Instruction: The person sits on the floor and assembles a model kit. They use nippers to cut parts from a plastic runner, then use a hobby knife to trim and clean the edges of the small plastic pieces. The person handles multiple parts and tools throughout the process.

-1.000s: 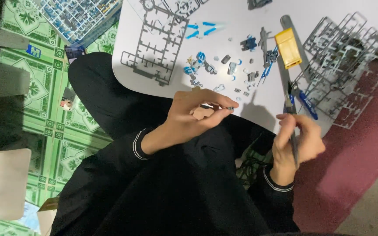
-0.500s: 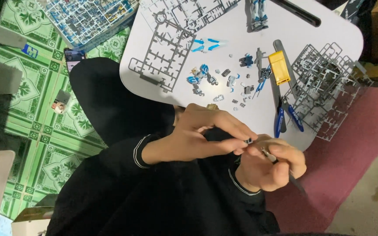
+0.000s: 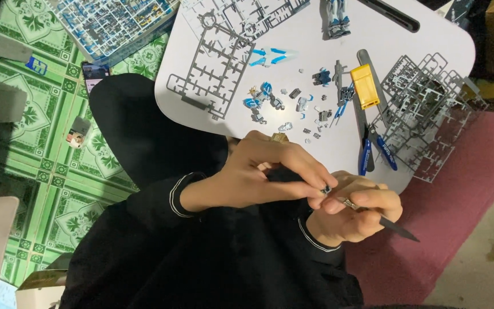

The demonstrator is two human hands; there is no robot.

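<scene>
My left hand (image 3: 264, 174) pinches a tiny grey-blue model part (image 3: 326, 188) between its fingertips, just below the white table's near edge. My right hand (image 3: 358, 214) grips a slim hobby knife (image 3: 381, 220), with its tip touching the small part. Both hands meet over my lap, which is covered in black clothing. The part is mostly hidden by my fingers.
The white table (image 3: 418, 40) holds grey plastic part frames (image 3: 215, 71), another pile of frames (image 3: 430, 109), blue-handled nippers (image 3: 373, 154), a yellow block (image 3: 365, 86), small blue and grey pieces (image 3: 293, 103) and a model figure (image 3: 338, 17). Green tiled floor (image 3: 41, 149) lies left, a red mat (image 3: 464, 189) right.
My right hand left the table by the nippers and came to my left hand with the knife. Both hands dropped toward my lap; the view shifted.
</scene>
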